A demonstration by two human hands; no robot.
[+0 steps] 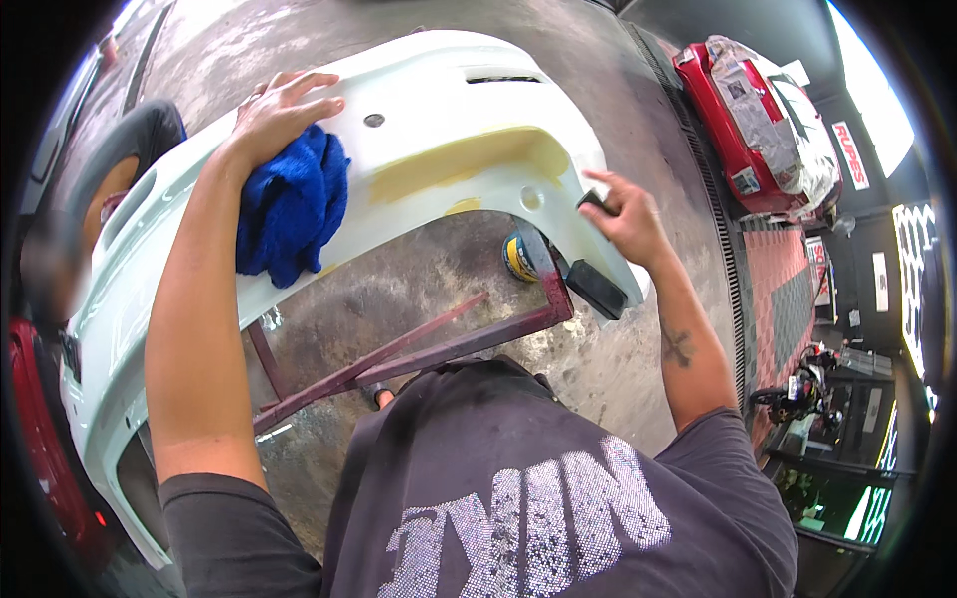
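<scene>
A white car bumper (429, 110) lies across a dark red metal stand (439, 344), with a yellow filler patch (469, 159) along its lower edge. My left hand (279, 115) rests flat on the bumper's upper left part, pressing a blue cloth (294, 204) that hangs down under my wrist. My right hand (623, 214) is at the bumper's right end, fingers closed on a small dark block (596, 202) held against the surface beside the filler patch.
A yellow and blue tin (516, 257) stands on the stained concrete floor under the bumper. A red car (763, 120) with masked panels is parked at the upper right past a floor drain grate (698, 169). A motorbike (797, 394) stands at the right.
</scene>
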